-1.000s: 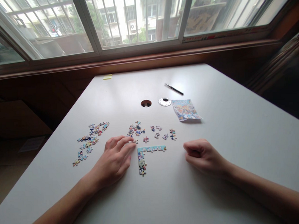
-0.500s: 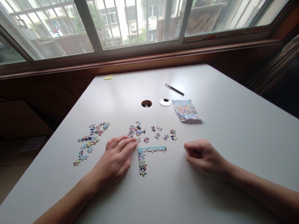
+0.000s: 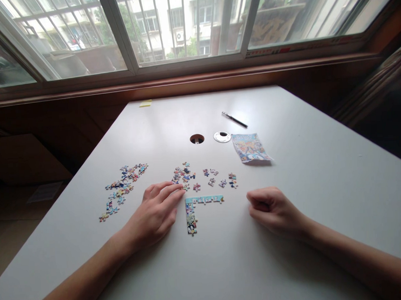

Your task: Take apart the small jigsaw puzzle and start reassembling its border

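Note:
My left hand [image 3: 155, 213] lies flat on the white table [image 3: 226, 265], fingers stretched out, fingertips beside a loose puzzle piece just left of the joined corner of the puzzle [image 3: 195, 208], an L-shaped strip of blue-edged pieces. My right hand [image 3: 272, 209] rests on the table to the right of that strip, fingers curled into a loose fist; nothing shows in it. Several loose pieces [image 3: 202, 177] lie scattered just beyond the strip. A second scatter of pieces [image 3: 122, 190] lies to the left of my left hand.
A picture sheet or packet [image 3: 250, 148] lies beyond my right hand. A round cable hole [image 3: 197, 139] and its silver cover [image 3: 222, 137] sit mid-table, a black pen [image 3: 234, 119] behind them, a yellow note [image 3: 145, 103] at the far edge. Windows run behind.
My left fingertips have crept slightly to the right, toward the joined strip. My right hand has stayed put.

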`<move>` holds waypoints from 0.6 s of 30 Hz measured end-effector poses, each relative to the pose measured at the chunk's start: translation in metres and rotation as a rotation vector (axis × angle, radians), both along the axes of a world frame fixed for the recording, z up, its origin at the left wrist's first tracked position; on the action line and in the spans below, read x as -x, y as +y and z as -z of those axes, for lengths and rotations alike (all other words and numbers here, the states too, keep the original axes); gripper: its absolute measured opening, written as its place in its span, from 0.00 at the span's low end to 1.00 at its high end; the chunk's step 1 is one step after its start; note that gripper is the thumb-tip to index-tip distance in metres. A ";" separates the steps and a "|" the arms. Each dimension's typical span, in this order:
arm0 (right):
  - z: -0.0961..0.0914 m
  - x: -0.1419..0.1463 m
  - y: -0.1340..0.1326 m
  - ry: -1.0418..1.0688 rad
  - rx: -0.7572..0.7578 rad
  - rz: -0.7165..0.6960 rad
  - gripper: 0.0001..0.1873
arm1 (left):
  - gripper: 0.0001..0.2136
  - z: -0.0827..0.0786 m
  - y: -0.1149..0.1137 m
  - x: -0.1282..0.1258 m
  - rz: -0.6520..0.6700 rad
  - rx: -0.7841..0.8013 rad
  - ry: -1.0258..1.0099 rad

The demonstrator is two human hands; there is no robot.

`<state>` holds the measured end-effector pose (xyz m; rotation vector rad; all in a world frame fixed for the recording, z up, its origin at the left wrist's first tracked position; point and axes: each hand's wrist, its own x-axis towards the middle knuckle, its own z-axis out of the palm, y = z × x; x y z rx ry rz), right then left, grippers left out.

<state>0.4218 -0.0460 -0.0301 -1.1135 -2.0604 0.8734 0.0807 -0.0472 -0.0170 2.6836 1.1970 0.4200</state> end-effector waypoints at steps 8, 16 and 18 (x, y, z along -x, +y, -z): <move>-0.003 0.003 0.000 0.024 -0.003 0.002 0.16 | 0.09 -0.011 0.058 -0.022 -0.261 -0.176 -0.046; -0.005 0.005 0.000 0.058 -0.005 -0.013 0.14 | 0.07 -0.026 0.092 -0.043 -0.246 -0.078 0.057; -0.004 0.005 0.000 0.061 -0.006 -0.014 0.14 | 0.08 -0.026 0.090 -0.045 -0.258 -0.056 0.055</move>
